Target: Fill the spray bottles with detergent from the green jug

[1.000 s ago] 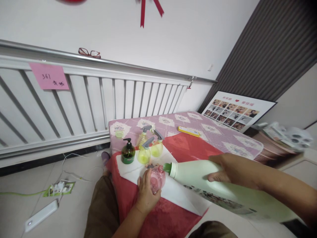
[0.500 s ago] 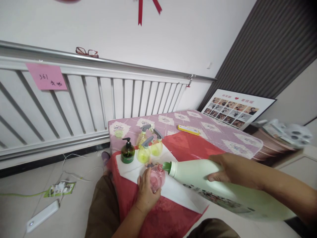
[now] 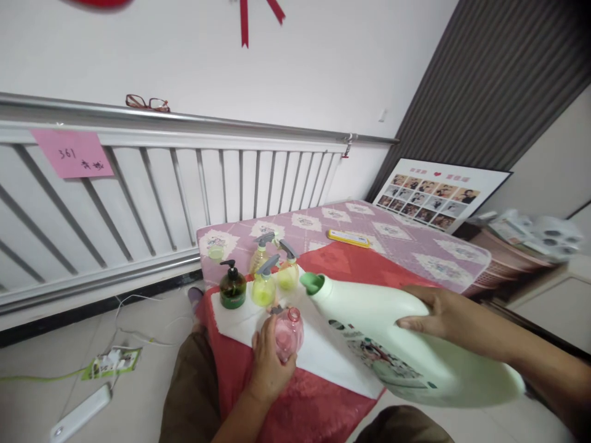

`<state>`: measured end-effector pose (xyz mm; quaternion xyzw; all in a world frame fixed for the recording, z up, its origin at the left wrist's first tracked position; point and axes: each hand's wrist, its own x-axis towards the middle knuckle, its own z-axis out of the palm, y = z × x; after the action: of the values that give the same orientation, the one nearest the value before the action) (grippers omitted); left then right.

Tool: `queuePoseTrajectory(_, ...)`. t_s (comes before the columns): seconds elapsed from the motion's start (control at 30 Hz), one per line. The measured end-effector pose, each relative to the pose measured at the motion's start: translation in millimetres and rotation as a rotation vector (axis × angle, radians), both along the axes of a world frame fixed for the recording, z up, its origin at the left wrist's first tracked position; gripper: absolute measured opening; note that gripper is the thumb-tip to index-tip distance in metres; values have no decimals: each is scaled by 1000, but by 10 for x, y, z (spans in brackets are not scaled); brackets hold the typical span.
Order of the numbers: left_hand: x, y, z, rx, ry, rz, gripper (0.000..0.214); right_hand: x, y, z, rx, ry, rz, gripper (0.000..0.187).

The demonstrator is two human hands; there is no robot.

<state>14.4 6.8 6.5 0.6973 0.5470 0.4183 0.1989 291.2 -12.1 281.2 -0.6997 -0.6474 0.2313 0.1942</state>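
My left hand [image 3: 271, 363] is closed around a small pink see-through bottle [image 3: 289, 335], its round mouth uncapped. A grey spray head [image 3: 276, 310] shows beside that bottle, partly behind my fingers. In my right hand [image 3: 434, 311] a large pale green detergent jug [image 3: 388, 307] is gripped by its handle and lies nearly level. Its green spout [image 3: 313, 283] points left, above and apart from the pink bottle's mouth. Several yellowish spray bottles [image 3: 264, 290] with grey triggers stand behind, next to a dark green pump bottle [image 3: 233, 288].
A white sheet [image 3: 332, 354] lies on a red cloth [image 3: 318, 406] over the floral-covered table [image 3: 309, 221]. Farther back is a yellow case [image 3: 348, 238]. A white radiator [image 3: 240, 184] runs along the wall; a photo board [image 3: 438, 194] leans at the right. A power strip [image 3: 112, 363] sits on the floor.
The jug's spout has risen off the pink bottle's mouth, and the jug is tilted less. My left hand keeps its hold on the pink bottle. The view has shifted slightly.
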Motion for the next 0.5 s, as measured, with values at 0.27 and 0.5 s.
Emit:
queuePoseTrajectory(0.27, 15, -13, -28, 17, -1, 20, 79, 49, 31, -424, 193, 149, -232, 41)
queuePoseTrajectory(0.5, 13, -21, 19, 20, -1, 8, 80, -208, 79, -1218, 401, 384, -472, 42)
